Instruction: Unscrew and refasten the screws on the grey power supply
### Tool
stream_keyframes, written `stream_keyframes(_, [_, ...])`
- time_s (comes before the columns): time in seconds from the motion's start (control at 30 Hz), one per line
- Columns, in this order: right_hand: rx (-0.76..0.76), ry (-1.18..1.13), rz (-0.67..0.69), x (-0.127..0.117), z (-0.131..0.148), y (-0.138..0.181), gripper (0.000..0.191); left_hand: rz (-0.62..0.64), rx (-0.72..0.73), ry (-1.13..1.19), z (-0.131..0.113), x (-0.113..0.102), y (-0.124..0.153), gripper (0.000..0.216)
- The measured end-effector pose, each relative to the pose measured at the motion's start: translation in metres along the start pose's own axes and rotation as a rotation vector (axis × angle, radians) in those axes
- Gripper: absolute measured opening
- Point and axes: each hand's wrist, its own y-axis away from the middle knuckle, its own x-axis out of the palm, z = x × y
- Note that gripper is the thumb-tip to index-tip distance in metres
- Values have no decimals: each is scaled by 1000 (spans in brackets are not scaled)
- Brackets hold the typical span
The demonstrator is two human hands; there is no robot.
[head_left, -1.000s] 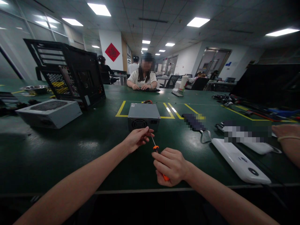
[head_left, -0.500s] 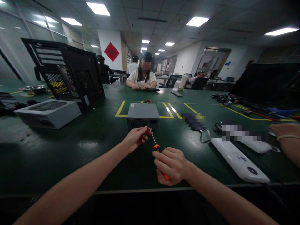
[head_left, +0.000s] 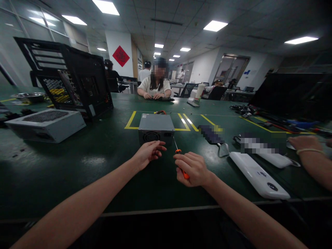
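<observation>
My right hand [head_left: 193, 168] is closed around the orange and black handle of a screwdriver [head_left: 185, 175]. Its thin metal shaft points up and away, the tip near the lower right corner of a grey power supply unit [head_left: 156, 122]; whether they touch I cannot tell. My left hand [head_left: 149, 154] is just in front of the unit, fingers loosely apart, with nothing visible in them. It hides part of the unit's front face, where a round fan grille [head_left: 151, 137] and a socket show.
To the left are a second power supply unit [head_left: 46, 125], an open black computer case [head_left: 74, 77] and a metal bowl [head_left: 28, 97]. White devices [head_left: 259, 174] lie on the right, near another person's hand [head_left: 306, 144]. A co-worker [head_left: 155, 86] sits opposite. Cables [head_left: 242, 110] lie at the right back.
The screwdriver's tip has left my left fingers and moved right and up towards the unit's corner. My left fingers have opened out. The whole view has shifted slightly.
</observation>
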Motion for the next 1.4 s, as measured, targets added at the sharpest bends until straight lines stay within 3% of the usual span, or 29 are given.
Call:
stream_keyframes(0.57, [90,-11,19,2,0,0,14,-12,16,-26,-3,0,2,20])
stream_keyframes(0.83, [188,80,-59,-1,0,-1,7,-38,78,-120,-2,-2,0,19])
stream_keyframes(1.03, [169,97,-220,4,0,-1,22,-80,336,-457,5,-8,-5,18])
stream_keyframes(1.27, [197,99,-200,0,-2,0,16,-136,814,-1037,1,-2,5,20])
stream_keyframes(1.4, [220,89,-262,2,-5,3,30,-222,979,-1329,-3,-2,7,27])
